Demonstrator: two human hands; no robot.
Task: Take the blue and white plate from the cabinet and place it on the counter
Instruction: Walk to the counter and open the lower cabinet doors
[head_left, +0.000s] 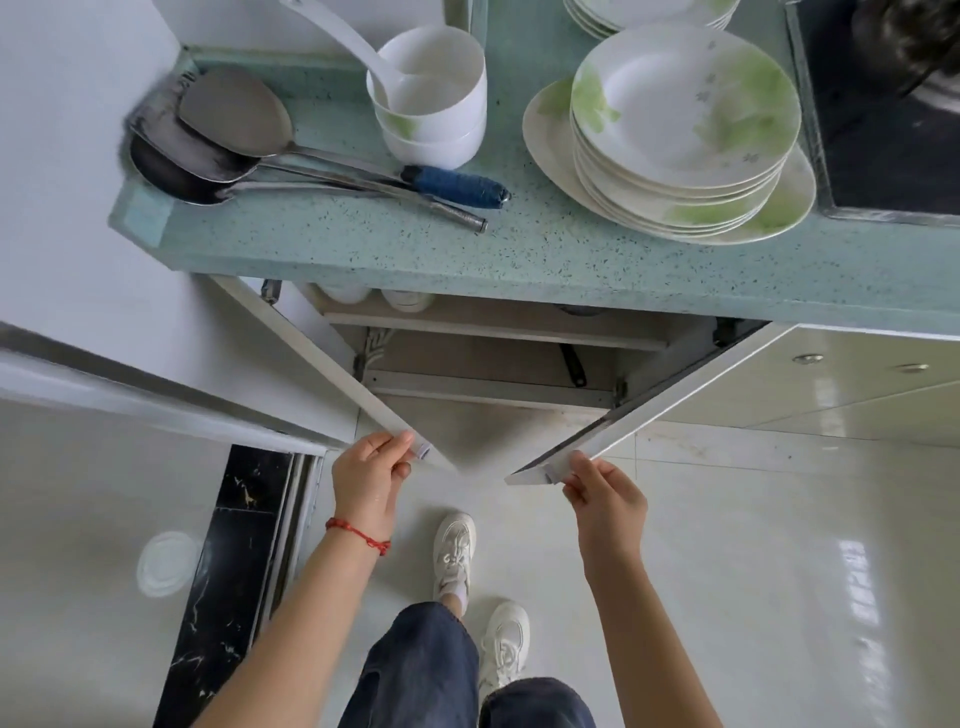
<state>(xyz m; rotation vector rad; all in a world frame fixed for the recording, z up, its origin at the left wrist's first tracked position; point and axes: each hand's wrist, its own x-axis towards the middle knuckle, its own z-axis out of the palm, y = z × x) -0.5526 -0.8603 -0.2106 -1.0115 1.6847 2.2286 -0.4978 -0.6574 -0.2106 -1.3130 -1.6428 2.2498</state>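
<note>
Under the speckled green counter (363, 249) the cabinet (493, 358) stands with both white doors swung partly outward. My left hand (371, 475) grips the outer edge of the left door (322, 364). My right hand (597, 493) pinches the outer edge of the right door (649, 410). Inside, a shelf (493, 327) carries a few white dishes (405, 300) just below the counter lip. A patterned blue and white rim (376, 345) shows at the left under that shelf; most of it is hidden.
On the counter lie metal spatulas and a ladle (218, 135), stacked white bowls with a white ladle (431, 104) and a stack of green-flowered plates (680, 135). A black stove (893, 130) sits at the right. My feet (454, 551) stand on the glossy floor.
</note>
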